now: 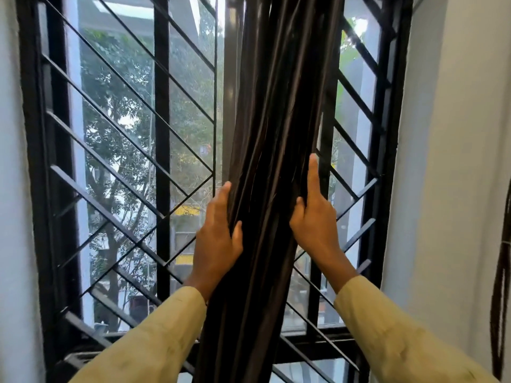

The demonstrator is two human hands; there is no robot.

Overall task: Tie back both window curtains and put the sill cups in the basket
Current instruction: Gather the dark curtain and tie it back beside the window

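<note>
Glossy dark curtain (pixel 265 167) bunched into pleats; left hand (pixel 218 239), right hand (pixel 313 219) clasp it.

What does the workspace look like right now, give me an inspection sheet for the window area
Surface: window sill barely visible, dark, nothing seen on it.
Job's things: dark curtain gathered into one bunch mid-window; cups and basket not seen.
Clutter: nothing seen.
Grips: left hand and right hand both clasp the curtain bunch from either side.
Cables: dark cord hangs at right wall.
Surroundings: black window grille, white walls, trees outside.
</note>
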